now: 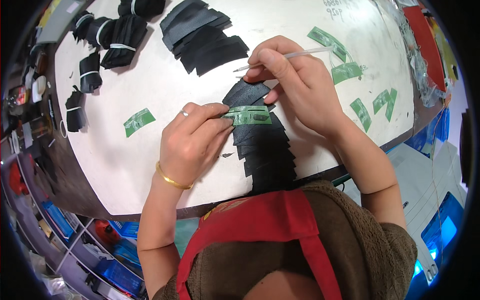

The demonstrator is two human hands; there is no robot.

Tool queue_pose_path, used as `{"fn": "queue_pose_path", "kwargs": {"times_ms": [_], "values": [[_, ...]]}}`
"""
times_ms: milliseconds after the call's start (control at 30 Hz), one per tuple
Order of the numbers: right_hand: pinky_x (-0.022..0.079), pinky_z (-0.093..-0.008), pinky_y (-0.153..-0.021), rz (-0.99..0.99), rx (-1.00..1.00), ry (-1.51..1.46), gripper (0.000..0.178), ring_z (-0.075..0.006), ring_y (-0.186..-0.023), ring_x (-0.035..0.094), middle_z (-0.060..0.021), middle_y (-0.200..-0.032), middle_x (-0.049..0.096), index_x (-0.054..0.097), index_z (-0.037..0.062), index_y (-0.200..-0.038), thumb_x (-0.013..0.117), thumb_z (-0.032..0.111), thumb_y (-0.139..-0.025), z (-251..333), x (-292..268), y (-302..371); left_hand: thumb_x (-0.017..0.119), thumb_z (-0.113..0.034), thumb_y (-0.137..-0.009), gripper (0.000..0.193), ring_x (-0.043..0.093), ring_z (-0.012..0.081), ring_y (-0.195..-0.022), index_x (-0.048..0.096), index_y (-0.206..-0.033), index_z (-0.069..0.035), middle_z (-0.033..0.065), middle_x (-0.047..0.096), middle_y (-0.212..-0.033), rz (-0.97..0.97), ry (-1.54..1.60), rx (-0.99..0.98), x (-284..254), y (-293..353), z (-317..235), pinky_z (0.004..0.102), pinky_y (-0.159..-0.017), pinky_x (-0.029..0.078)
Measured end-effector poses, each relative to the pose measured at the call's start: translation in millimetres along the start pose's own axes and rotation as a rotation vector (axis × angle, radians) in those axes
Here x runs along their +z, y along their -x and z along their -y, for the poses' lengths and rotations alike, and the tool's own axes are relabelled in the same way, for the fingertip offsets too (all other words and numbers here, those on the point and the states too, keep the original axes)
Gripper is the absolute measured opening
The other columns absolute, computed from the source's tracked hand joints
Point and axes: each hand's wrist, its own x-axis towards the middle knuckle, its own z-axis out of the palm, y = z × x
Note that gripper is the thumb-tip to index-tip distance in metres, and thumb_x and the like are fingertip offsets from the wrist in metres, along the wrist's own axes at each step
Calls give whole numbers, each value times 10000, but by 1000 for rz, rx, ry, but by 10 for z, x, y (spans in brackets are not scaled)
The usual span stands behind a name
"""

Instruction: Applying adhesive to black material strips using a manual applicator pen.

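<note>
My left hand holds the left end of a green slotted template between its fingers, with the template flat on a black piece of leather-like material. Under it, a fanned row of overlapping black pieces runs down to the table's near edge. Between the thumb and fingers of my right hand is a thin clear pen refill, its tip pointing left above the table. The lower fingers of that hand are beside the topmost black pieces. A gold bracelet is on my left wrist.
More fanned black pieces lie at the back middle. Several banded black bundles sit at the back left. Other green templates lie at the left and right. The white tabletop curves toward shelves at the lower left.
</note>
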Motion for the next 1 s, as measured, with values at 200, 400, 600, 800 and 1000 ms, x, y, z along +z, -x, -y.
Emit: {"fn": "queue_pose_path", "kwargs": {"times_ms": [200,400,600,800,1000], "values": [[563,-326,-650,-2,-397,469,195,-217,-872,721,-17,-922,732,725,55,-1019,645,231,-996,24,-107,-74,838,-3,-712,215,660,239,-755,731,-896,-31,94,729,-997,-40,21,-74,-15,9,-164,331,-627,523],[558,-359,-666,183,-755,886,115,-205,-883,700,14,-862,720,696,163,-942,721,162,-830,-103,-171,-86,838,-11,-702,214,659,229,-720,723,-881,-35,87,723,-993,5,26,8,-86,98,-208,318,-587,506],[545,-374,-721,288,-547,705,145,-226,-884,683,-3,-881,716,699,139,-952,755,155,-819,-31,-236,-39,840,-26,-699,213,652,224,-706,721,-875,-42,89,722,-1005,39,45,19,-180,109,-265,315,-582,496],[548,-337,-699,237,-398,590,153,-220,-796,707,-50,-874,735,736,112,-1037,739,158,-891,-23,-270,-5,828,29,-741,205,669,212,-717,737,-919,-15,125,724,-1037,-11,143,-126,-162,87,-374,307,-589,518],[562,-235,-703,-11,-142,189,286,-94,-798,699,-47,-886,752,736,60,-1204,607,278,-1071,44,-258,33,800,56,-814,154,677,158,-676,746,-949,5,129,717,-1034,-158,-77,-268,150,-27,-351,273,-572,533]]}}
